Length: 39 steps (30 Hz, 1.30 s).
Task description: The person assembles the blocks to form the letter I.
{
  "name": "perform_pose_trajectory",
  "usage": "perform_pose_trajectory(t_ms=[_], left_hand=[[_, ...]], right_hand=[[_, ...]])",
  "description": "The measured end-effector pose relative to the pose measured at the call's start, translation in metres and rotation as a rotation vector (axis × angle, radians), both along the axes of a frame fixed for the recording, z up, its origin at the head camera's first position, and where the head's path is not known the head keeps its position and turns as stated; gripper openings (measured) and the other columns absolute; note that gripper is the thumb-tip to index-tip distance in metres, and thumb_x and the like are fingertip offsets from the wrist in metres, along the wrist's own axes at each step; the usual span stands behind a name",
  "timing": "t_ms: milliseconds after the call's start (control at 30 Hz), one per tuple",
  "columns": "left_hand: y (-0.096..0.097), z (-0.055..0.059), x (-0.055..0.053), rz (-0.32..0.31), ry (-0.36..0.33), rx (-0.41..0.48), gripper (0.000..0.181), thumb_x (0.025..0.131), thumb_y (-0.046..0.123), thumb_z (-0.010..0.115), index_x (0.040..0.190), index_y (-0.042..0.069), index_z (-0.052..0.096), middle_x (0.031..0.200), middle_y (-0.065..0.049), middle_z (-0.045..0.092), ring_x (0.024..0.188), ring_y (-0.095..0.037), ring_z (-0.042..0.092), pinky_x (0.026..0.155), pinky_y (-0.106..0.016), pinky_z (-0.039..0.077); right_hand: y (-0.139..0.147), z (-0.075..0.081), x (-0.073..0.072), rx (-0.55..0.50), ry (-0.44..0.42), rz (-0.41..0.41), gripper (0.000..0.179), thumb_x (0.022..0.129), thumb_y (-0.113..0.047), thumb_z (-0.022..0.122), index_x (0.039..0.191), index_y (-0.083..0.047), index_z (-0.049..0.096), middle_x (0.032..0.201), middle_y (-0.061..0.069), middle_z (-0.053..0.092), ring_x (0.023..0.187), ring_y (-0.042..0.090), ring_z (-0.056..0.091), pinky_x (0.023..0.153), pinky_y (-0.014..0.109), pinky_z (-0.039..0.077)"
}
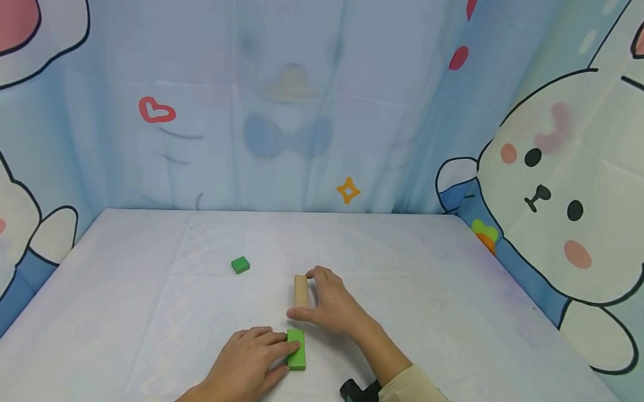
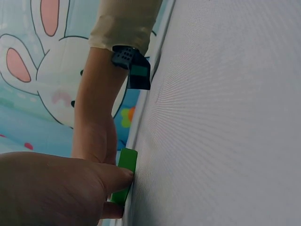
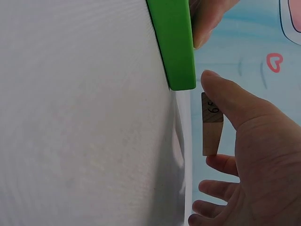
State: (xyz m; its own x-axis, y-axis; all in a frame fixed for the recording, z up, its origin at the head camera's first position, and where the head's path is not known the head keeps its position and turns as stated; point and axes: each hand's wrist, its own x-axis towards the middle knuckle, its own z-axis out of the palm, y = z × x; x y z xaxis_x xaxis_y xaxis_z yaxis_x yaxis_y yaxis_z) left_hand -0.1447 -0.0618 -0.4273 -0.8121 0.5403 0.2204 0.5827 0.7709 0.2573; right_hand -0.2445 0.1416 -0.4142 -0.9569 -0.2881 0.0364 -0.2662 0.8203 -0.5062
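Note:
My left hand (image 1: 249,367) holds a bright green block (image 1: 297,357) at the near middle of the table, one finger lying over its top and the others by its left side. In the left wrist view the thumb (image 2: 117,178) crosses that block. Just beyond it, my right hand (image 1: 333,303) pinches a plain wooden block (image 1: 301,291) lengthwise, thumb at the near end and a fingertip at the far end. In the right wrist view, dark printed digits mark this wooden block (image 3: 212,134), and a gap shows between it and the table surface.
A small darker green block (image 1: 240,265) lies farther back, left of the wooden one. White cloth covers the table (image 1: 127,312). A black device (image 1: 359,395) sits at the right wrist. Behind hangs a blue curtain (image 1: 209,53) printed with rabbits.

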Motion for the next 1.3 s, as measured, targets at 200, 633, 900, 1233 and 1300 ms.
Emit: perform_pose_trajectory(t_ms=[200,633,900,1233,1300], left_hand=[[-0.0001,-0.0004,0.0003,-0.009,0.019,-0.003,0.037,0.094,0.034,0.076,0.131,0.032,0.072,0.13,0.003,0.072,0.12,-0.026,0.066,0.094,-0.053,0.055],[-0.0002,-0.0005,0.0009,-0.014,0.013,-0.006,0.038,0.094,0.034,0.075,0.132,0.031,0.071,0.13,0.004,0.071,0.121,-0.026,0.065,0.094,-0.053,0.054],[0.0001,-0.0006,0.0016,-0.006,0.014,-0.008,0.038,0.094,0.035,0.075,0.131,0.032,0.072,0.129,0.004,0.071,0.121,-0.026,0.065,0.095,-0.053,0.053],[0.0003,0.0,0.0018,-0.005,0.008,-0.008,0.037,0.094,0.034,0.075,0.131,0.032,0.072,0.13,0.004,0.071,0.122,-0.027,0.065,0.096,-0.054,0.053],[0.0004,-0.0001,0.0016,-0.005,0.008,-0.007,0.037,0.094,0.034,0.075,0.131,0.032,0.072,0.13,0.004,0.071,0.122,-0.027,0.065,0.096,-0.054,0.053]], right_hand=[[-0.001,-0.0009,0.0011,0.003,-0.003,0.004,0.088,0.08,-0.055,0.085,0.143,-0.008,0.047,0.153,0.017,0.047,0.143,0.033,0.046,0.114,0.055,0.044],[-0.0031,-0.0034,0.0045,0.023,-0.033,0.017,0.089,0.08,-0.057,0.084,0.143,-0.007,0.048,0.155,0.018,0.045,0.143,0.034,0.046,0.114,0.055,0.044],[-0.0023,-0.0053,0.0047,0.027,-0.024,0.032,0.087,0.08,-0.056,0.084,0.142,-0.006,0.05,0.158,0.02,0.042,0.146,0.036,0.043,0.115,0.055,0.043],[-0.0027,-0.0054,0.0064,0.037,-0.005,0.055,0.086,0.08,-0.056,0.084,0.14,-0.005,0.051,0.153,0.018,0.046,0.14,0.033,0.047,0.113,0.052,0.045],[-0.0026,-0.005,0.0067,0.039,0.002,0.058,0.086,0.08,-0.056,0.084,0.139,-0.004,0.051,0.152,0.018,0.047,0.139,0.033,0.048,0.112,0.052,0.046]])
